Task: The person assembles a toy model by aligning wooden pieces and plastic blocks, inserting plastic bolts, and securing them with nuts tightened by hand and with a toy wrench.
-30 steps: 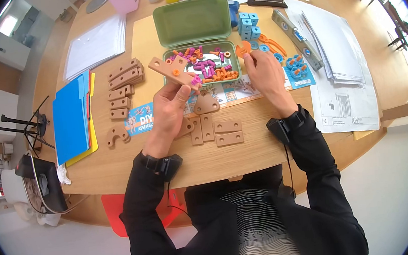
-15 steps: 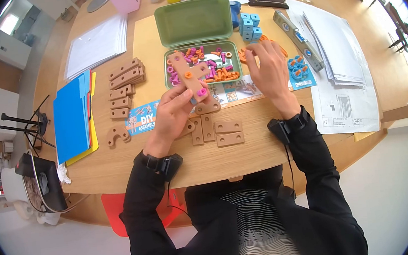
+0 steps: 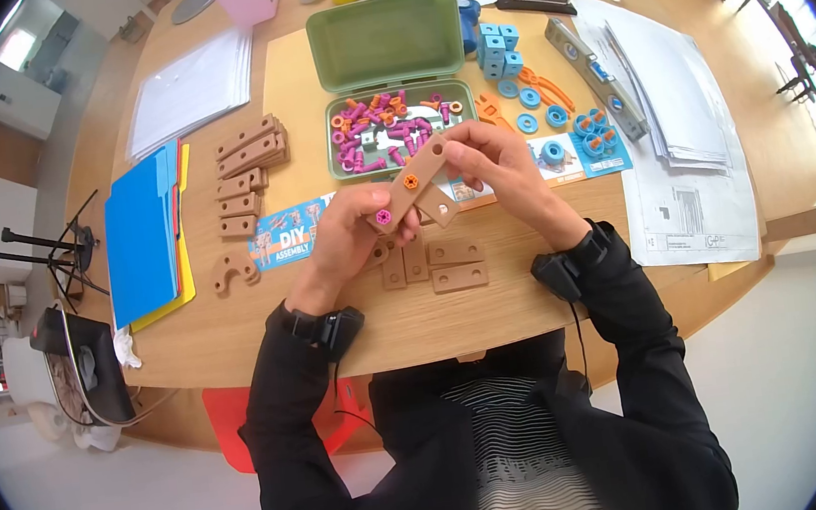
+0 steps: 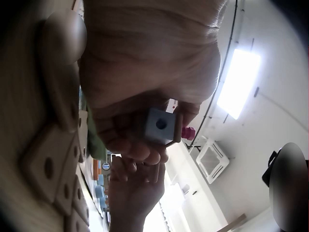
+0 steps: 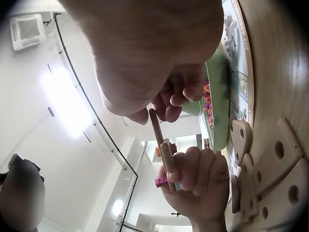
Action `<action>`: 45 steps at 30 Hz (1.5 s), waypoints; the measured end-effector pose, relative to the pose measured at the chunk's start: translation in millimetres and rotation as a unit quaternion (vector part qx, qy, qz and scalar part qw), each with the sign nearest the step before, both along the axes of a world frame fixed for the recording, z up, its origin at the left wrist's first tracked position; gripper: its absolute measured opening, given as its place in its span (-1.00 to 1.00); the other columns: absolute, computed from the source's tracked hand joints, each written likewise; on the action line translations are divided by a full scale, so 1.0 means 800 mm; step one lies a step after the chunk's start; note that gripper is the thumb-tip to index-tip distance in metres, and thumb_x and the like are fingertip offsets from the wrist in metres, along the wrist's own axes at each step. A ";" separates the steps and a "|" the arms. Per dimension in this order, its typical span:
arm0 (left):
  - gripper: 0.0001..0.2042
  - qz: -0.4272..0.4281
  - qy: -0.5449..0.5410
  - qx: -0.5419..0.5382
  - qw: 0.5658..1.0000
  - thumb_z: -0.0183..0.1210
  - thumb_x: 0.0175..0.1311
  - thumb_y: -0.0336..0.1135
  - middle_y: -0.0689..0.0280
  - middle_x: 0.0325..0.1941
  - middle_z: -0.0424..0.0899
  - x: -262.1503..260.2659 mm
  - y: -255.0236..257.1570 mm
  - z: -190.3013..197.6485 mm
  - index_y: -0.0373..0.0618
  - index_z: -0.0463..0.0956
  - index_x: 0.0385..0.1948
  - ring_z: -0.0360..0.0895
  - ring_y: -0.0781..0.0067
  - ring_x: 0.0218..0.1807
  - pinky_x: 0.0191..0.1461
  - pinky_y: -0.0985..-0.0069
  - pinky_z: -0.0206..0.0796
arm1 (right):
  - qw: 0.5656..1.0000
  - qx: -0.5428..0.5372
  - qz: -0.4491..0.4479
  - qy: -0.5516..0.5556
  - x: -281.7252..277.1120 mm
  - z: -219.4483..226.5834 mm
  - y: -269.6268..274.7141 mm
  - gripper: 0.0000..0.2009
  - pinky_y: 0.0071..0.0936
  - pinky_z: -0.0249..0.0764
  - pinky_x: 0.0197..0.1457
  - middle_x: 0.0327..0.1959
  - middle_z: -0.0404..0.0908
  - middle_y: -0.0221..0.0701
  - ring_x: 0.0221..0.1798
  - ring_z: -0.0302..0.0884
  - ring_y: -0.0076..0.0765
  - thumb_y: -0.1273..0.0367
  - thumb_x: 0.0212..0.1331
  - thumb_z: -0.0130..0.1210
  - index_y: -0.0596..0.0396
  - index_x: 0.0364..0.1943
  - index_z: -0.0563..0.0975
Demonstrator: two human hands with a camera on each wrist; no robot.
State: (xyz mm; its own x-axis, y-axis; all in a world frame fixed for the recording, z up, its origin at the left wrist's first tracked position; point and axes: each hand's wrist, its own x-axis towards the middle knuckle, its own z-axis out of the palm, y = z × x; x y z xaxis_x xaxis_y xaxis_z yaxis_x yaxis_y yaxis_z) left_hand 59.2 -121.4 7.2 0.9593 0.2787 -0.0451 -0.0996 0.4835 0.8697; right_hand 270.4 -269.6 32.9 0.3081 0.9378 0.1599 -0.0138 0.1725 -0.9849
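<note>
A brown holed strip (image 3: 421, 166) with an orange fastener (image 3: 411, 182) and a magenta one (image 3: 384, 216) is held slantwise between both hands. Its lower end is gripped by my left hand (image 3: 341, 237), and the thumb and fingers of my right hand (image 3: 504, 168) pinch its upper end. Another brown piece (image 3: 439, 208) crosses beneath the strip. In the left wrist view, a blue-grey block (image 4: 160, 124) with a hole lies within the left fingers, behind the strip. The right wrist view shows the strip (image 5: 157, 129) edge-on between the hands.
The green box (image 3: 387, 44) of fasteners stands open beyond the hands. Brown strips (image 3: 250, 150) lie at left, blue blocks (image 3: 493, 52), rings and an orange tool (image 3: 550, 90) at right. More brown pieces (image 3: 459, 277) lie near the front edge.
My right hand has come away from the orange tools and now pinches the strip's upper end. The strip has turned to slant up to the right and sits lower, in front of the box.
</note>
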 end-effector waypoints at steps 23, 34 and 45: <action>-0.72 0.020 0.081 0.128 0.988 0.22 0.55 -0.21 0.33 -0.35 0.72 0.008 -0.014 0.005 -0.30 0.70 -0.06 0.54 0.69 -0.47 -0.38 0.63 0.33 | 0.958 0.006 -0.129 -0.255 -0.008 -0.021 0.004 -0.82 -0.41 0.51 -0.17 -0.31 0.69 -0.38 -0.25 0.62 -0.38 0.33 0.48 0.25 0.19 -0.10 0.68; -0.77 0.066 0.086 0.105 0.989 0.22 0.46 -0.31 0.26 -0.21 0.79 0.009 -0.017 0.019 -0.34 0.70 -0.17 0.70 0.56 -0.21 -0.07 0.58 0.52 | 0.819 0.042 -0.163 -0.548 0.011 -0.025 0.025 -0.74 -0.13 0.47 0.38 0.22 0.65 -0.31 0.36 0.47 -0.02 0.33 0.45 0.18 0.11 0.10 0.66; -0.78 0.062 0.092 0.131 0.985 0.23 0.44 -0.31 0.28 -0.23 0.78 0.008 -0.013 0.012 -0.34 0.70 -0.19 0.69 0.58 -0.23 -0.09 0.58 0.51 | 0.752 0.023 -0.101 -0.650 -0.002 -0.037 0.045 -0.57 0.05 0.18 0.63 0.37 0.58 -0.32 0.60 0.27 -0.02 0.06 0.59 -0.04 0.03 0.27 0.58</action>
State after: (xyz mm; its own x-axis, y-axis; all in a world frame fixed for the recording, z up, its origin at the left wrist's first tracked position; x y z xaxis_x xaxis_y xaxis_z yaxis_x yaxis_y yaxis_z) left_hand 65.2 -131.8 16.6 0.8998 0.4180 -0.1253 0.0266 0.2339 0.9719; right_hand 268.6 -233.3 2.9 -0.0012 0.8768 0.4809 0.9879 0.0756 -0.1352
